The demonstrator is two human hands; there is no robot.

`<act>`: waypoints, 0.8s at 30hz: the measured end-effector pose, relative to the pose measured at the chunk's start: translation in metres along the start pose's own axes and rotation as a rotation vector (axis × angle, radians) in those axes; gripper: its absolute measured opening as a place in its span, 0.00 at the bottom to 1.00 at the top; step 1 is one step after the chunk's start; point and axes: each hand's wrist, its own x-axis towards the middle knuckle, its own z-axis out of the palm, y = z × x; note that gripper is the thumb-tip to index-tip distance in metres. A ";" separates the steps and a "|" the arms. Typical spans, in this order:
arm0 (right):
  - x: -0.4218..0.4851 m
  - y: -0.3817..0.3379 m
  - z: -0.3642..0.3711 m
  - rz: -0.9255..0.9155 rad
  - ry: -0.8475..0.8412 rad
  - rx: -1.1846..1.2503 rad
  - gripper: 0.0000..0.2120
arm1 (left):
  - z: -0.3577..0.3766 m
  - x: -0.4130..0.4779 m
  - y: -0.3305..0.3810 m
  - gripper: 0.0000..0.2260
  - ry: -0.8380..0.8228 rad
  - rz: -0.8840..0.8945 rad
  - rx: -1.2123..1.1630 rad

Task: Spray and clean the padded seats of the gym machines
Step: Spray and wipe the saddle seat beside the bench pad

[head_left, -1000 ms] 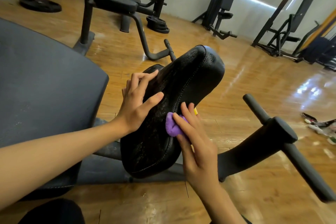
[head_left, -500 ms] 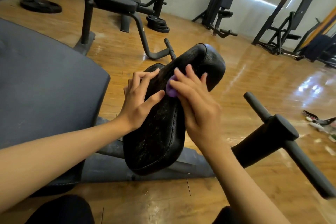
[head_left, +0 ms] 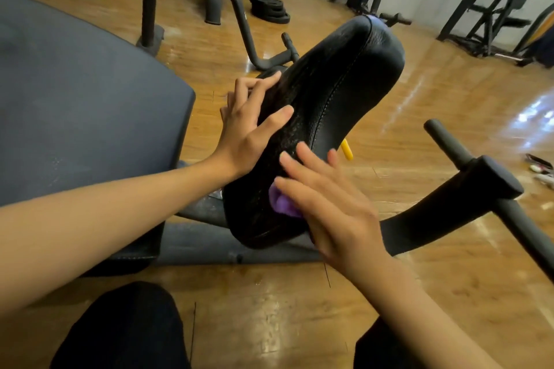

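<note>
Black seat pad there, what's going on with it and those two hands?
A person is wiping down the black padded seat. The right hand presses a small purple cloth against the near end of the seat's top face, fingers straight. The left hand rests open on the seat's left edge, seemingly steadying it. The top face looks speckled, possibly damp from spray.
</note>
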 end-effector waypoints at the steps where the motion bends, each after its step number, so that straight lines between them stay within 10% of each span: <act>1: 0.004 -0.002 0.002 0.096 0.057 0.058 0.13 | 0.000 0.000 0.000 0.33 0.002 -0.004 0.004; 4: -0.010 -0.022 0.014 0.105 0.085 0.092 0.14 | -0.001 -0.003 0.001 0.33 0.006 -0.001 0.013; 10: -0.056 -0.014 0.036 -0.451 -0.284 -0.194 0.08 | 0.000 -0.004 0.001 0.34 0.003 -0.008 0.000; 15: -0.029 -0.013 0.004 -0.162 0.051 -0.223 0.19 | 0.003 -0.004 -0.001 0.33 0.022 0.016 -0.040; 24: -0.011 -0.005 0.005 -0.451 -0.178 -0.302 0.17 | 0.000 -0.006 0.002 0.32 0.018 0.007 -0.046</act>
